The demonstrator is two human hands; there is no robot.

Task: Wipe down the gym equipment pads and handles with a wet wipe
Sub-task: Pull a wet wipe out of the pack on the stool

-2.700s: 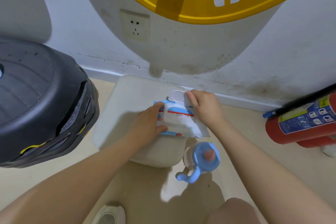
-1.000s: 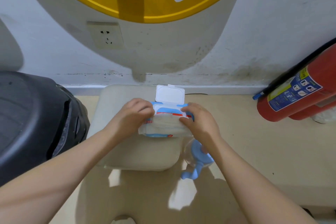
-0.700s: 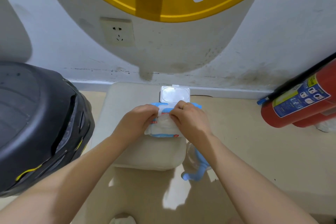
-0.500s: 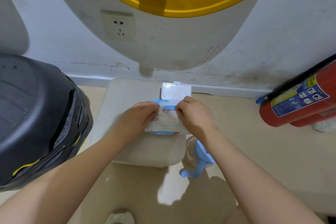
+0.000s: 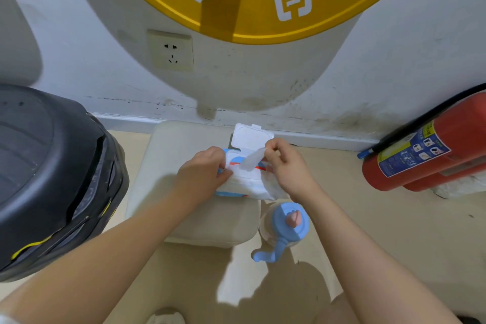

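White wipe pinched, right hand | pack (lid up) overhangs cushion

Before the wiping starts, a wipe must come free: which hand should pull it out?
The right hand: it already pinches the wet wipe rising from the pack, while the left hand holds the pack down.

A cream pad sits on the floor against the wall. Its left and front parts are bare, open to reach from above. A wipes pack with raised lid fills its back right, held by the left hand and right hand. A black bin crowds the pad's left side. A blue-topped bottle stands just beside its front right corner. A red extinguisher lies well to the right, bare floor between.
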